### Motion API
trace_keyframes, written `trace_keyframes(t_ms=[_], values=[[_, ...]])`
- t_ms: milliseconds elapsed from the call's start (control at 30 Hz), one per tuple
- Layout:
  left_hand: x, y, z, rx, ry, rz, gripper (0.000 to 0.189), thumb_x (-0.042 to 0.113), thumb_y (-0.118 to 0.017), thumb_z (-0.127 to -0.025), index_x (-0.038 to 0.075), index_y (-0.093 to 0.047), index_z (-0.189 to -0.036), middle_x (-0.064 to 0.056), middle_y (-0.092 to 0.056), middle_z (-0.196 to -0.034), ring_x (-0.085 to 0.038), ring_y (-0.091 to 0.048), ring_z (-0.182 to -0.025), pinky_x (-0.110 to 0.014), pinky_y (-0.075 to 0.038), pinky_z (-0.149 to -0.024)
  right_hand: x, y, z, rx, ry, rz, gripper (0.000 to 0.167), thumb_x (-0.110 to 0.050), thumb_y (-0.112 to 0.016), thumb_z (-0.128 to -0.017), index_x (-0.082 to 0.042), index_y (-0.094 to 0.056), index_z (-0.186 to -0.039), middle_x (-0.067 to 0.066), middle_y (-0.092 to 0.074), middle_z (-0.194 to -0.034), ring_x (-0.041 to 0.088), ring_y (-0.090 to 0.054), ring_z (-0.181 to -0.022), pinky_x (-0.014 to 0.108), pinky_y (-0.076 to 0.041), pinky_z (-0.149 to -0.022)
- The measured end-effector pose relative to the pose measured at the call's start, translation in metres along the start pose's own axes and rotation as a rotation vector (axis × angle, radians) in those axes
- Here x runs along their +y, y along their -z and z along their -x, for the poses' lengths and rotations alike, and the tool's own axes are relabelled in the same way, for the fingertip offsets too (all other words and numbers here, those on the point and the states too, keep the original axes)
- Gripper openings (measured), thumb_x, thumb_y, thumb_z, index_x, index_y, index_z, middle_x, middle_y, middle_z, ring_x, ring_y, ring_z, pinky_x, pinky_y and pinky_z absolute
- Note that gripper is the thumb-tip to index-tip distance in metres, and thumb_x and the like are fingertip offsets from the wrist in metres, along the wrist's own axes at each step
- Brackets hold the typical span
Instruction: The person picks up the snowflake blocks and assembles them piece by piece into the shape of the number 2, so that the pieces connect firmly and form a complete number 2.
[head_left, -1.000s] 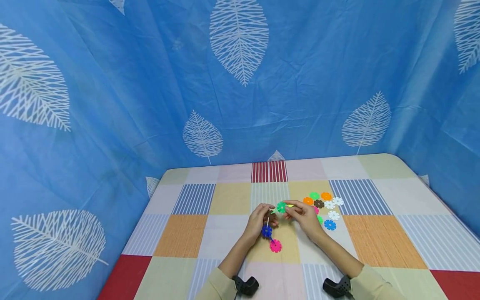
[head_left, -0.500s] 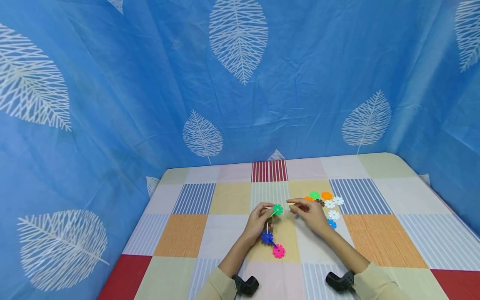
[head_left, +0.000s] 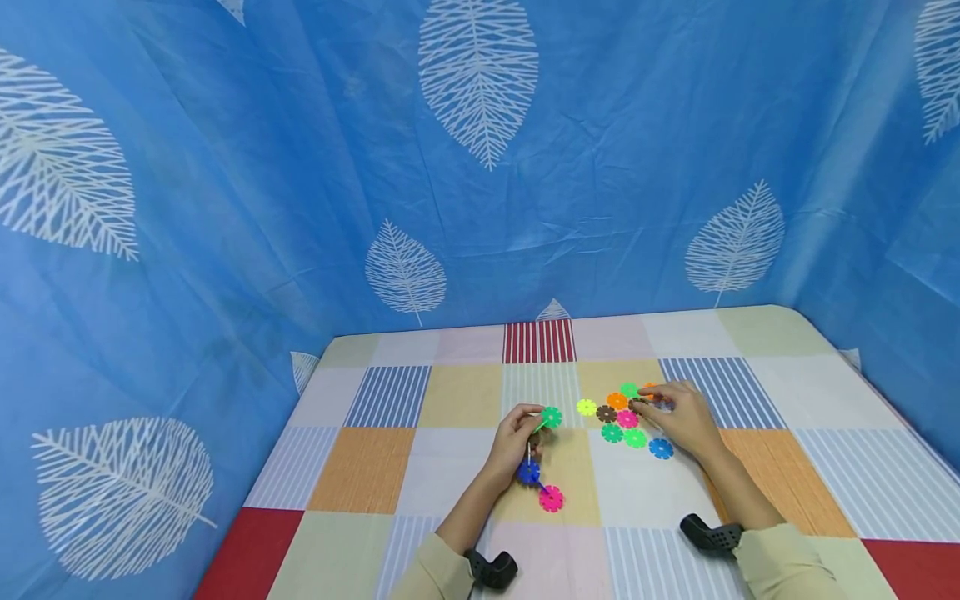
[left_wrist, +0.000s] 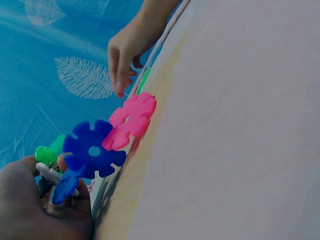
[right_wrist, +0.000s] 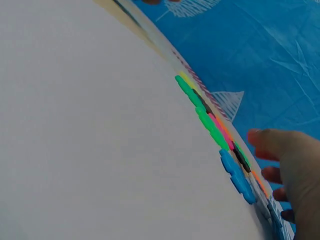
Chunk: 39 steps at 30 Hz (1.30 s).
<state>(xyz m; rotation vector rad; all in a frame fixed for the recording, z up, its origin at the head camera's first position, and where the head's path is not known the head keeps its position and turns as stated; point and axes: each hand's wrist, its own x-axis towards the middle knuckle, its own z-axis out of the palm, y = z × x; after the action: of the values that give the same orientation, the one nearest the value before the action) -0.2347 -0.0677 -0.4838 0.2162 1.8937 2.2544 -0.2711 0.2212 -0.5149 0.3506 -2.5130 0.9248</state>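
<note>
- Blue, pink, green and white, the chain (head_left: 528,472) is in the left hand (head_left: 512,442), with fingers curled round it and its pink end (head_left: 551,499) at 5 o'clock from that hand.
- Loose discs (head_left: 627,419) lie on the bench (head_left: 450,396), near 3 o'clock from the left hand.
- The right hand (head_left: 686,419) is over them, finger and thumb apart, no disc seen in its grip.
- The step looks like picking one more disc.
- That calls for a light pinch on one rim, then a lift.
</note>
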Motion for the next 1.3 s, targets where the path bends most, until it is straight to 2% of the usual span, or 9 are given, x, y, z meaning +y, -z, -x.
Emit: trace_keyframes(t_ms=[133,400,567,700,767,867,1033,1167,1300], values=[[0.0,0.0,0.0,0.018,0.009,-0.005,0.024,0.007,-0.049,-0.094,-0.007,-0.052,-0.113,-0.009,-0.055,-0.075,-0.008,-0.046,-0.047,-0.018,-0.042,-0.046,0.003,0.0,0.001,-0.041,0.007,0.097,0.027,-0.028,-0.078,-0.073,-0.006,-0.073,-0.088,0.001,-0.054,-0.074,0.019,-0.043,-0.073,0.033,-0.032,-0.059],[0.0,0.0,0.0,0.032,0.024,-0.009,0.023,0.01,-0.05,-0.095,-0.005,-0.054,-0.112,-0.008,-0.052,-0.077,-0.006,-0.045,-0.046,-0.017,-0.039,-0.044,0.003,-0.001,0.002,-0.067,-0.057,0.114,0.036,-0.026,-0.079,-0.073,0.001,-0.07,-0.094,0.011,-0.057,-0.087,0.028,-0.046,-0.083,0.039,-0.037,-0.066],[0.0,0.001,0.0,0.018,0.018,-0.011,0.024,0.012,-0.049,-0.096,-0.005,-0.054,-0.111,-0.009,-0.053,-0.078,-0.006,-0.043,-0.045,-0.015,-0.035,-0.043,0.003,-0.002,0.002,-0.062,-0.068,0.015,0.032,-0.021,-0.079,-0.074,-0.002,-0.063,-0.095,0.009,-0.059,-0.085,0.023,-0.046,-0.078,0.036,-0.038,-0.064],[-0.001,0.002,0.0,0.011,0.006,0.009,0.024,0.011,-0.049,-0.096,-0.008,-0.053,-0.11,-0.009,-0.053,-0.074,-0.005,-0.042,-0.043,-0.013,-0.031,-0.04,-0.003,-0.005,0.001,-0.036,-0.02,-0.114,0.024,-0.011,-0.075,-0.077,-0.007,-0.061,-0.096,0.001,-0.059,-0.076,0.012,-0.048,-0.067,0.025,-0.041,-0.057],[-0.006,0.004,-0.003,0.009,0.007,0.023,0.024,0.011,-0.049,-0.096,-0.009,-0.053,-0.109,-0.007,-0.052,-0.072,-0.005,-0.041,-0.042,-0.013,-0.03,-0.039,-0.012,-0.008,0.0,-0.005,0.023,-0.18,0.022,-0.009,-0.074,-0.077,-0.008,-0.063,-0.096,-0.002,-0.062,-0.075,0.008,-0.051,-0.063,0.021,-0.044,-0.054],[-0.015,0.007,-0.007,0.012,0.008,0.034,0.022,0.012,-0.049,-0.096,-0.008,-0.054,-0.105,-0.006,-0.051,-0.07,-0.005,-0.041,-0.041,-0.013,-0.03,-0.038,-0.029,-0.015,-0.002,0.018,0.079,-0.293,0.018,-0.006,-0.073,-0.078,-0.009,-0.066,-0.094,-0.002,-0.066,-0.076,0.006,-0.056,-0.063,0.017,-0.046,-0.055],[-0.024,0.01,-0.012,0.015,0.015,0.011,0.02,0.018,-0.05,-0.096,0.0,-0.056,-0.093,-0.012,-0.06,-0.072,-0.006,-0.043,-0.04,-0.014,-0.032,-0.037,-0.062,-0.031,0.0,-0.04,0.111,-0.454,0.012,-0.005,-0.071,-0.079,-0.01,-0.066,-0.089,0.002,-0.069,-0.082,0.013,-0.065,-0.069,0.021,-0.052,-0.061],[-0.024,0.01,-0.012,-0.007,0.023,0.02,0.022,0.018,-0.05,-0.096,-0.002,-0.054,-0.088,-0.019,-0.062,-0.076,-0.006,-0.043,-0.04,-0.015,-0.032,-0.038,-0.088,-0.035,0.003,-0.083,0.13,-0.488,0.011,0.0,-0.07,-0.079,-0.005,-0.065,-0.087,0.007,-0.069,-0.082,0.02,-0.067,-0.07,0.027,-0.054,-0.062],[-0.013,0.007,-0.007,-0.034,0.024,0.017,0.024,0.013,-0.046,-0.097,-0.009,-0.05,-0.087,-0.028,-0.06,-0.079,-0.006,-0.043,-0.041,-0.015,-0.031,-0.038,-0.11,-0.027,0.006,-0.112,0.137,-0.503,0.009,0.005,-0.069,-0.078,0.0,-0.064,-0.086,0.011,-0.069,-0.082,0.024,-0.067,-0.071,0.031,-0.055,-0.065]])
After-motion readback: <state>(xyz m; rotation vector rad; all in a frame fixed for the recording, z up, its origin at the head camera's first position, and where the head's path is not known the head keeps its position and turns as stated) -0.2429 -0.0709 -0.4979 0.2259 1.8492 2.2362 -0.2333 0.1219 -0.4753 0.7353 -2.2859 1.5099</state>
